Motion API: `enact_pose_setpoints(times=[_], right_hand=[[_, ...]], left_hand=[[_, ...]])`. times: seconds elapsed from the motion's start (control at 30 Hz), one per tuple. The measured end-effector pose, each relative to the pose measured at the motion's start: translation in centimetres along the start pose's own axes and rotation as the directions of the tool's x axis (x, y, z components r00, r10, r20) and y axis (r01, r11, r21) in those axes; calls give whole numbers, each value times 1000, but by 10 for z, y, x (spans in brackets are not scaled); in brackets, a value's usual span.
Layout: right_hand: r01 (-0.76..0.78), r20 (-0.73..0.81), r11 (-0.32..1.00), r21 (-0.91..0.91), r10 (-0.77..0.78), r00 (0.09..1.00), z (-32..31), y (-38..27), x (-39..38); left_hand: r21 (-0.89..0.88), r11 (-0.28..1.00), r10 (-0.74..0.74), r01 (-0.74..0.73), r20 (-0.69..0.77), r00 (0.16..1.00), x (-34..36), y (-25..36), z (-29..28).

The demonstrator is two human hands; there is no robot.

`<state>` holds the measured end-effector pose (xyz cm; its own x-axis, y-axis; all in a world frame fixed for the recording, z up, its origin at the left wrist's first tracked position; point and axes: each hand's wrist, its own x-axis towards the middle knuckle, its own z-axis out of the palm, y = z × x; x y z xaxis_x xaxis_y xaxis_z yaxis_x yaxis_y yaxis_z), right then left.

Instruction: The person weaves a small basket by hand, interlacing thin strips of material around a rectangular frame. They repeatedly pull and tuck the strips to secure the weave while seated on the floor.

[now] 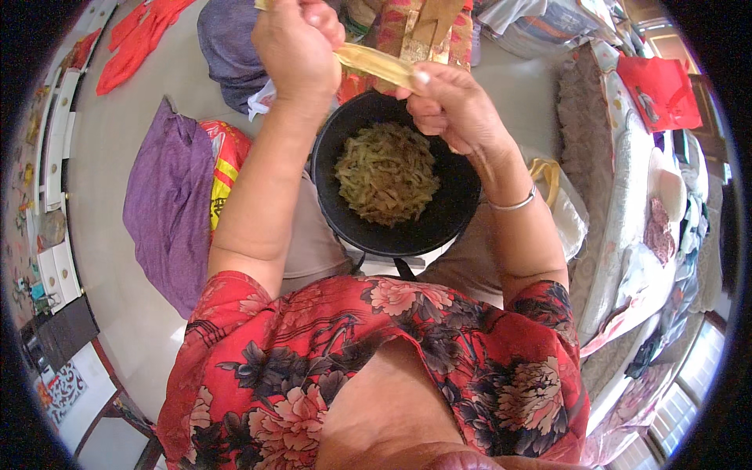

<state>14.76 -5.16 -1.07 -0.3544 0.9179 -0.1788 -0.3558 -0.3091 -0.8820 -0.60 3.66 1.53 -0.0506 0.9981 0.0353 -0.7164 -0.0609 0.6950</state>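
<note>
A long, flat, pale yellow strip, like a vegetable stalk [376, 64], is stretched between my two hands. My left hand [294, 51] is closed around it at the top of the view, and a bit of the strip shows beyond the fist. With thumb and fingers my right hand [448, 106] pinches the other end, above the pot's far right rim. Below sits a deep black pot [333, 207], between my legs. In it lies a heap of greenish-brown shredded pieces [388, 174].
Beyond the pot are a wooden board [435, 22] and red patterned cloth. To the left lie a purple cloth [168, 196] and a red-yellow bag [225, 160]. A white bag [572, 211] stands by my right forearm. A cluttered sofa [627, 211] with a red bag [659, 92] lines the right.
</note>
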Motion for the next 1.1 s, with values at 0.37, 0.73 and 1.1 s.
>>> enact_pose_setpoints(times=[0.37, 0.73, 1.1], right_hand=[[109, -193, 405, -908, -635, 747, 10, 18, -2], [-46, -321, 933, 356, 169, 932, -4, 7, -7], [152, -237, 824, -545, -325, 916, -12, -5, -18]], left_hand=[[522, 696, 19, -493, 673, 739, -52, -41, -10], [540, 283, 171, -792, 784, 596, -35, -43, -14], [727, 539, -172, -426, 590, 789, -35, -45, -25]])
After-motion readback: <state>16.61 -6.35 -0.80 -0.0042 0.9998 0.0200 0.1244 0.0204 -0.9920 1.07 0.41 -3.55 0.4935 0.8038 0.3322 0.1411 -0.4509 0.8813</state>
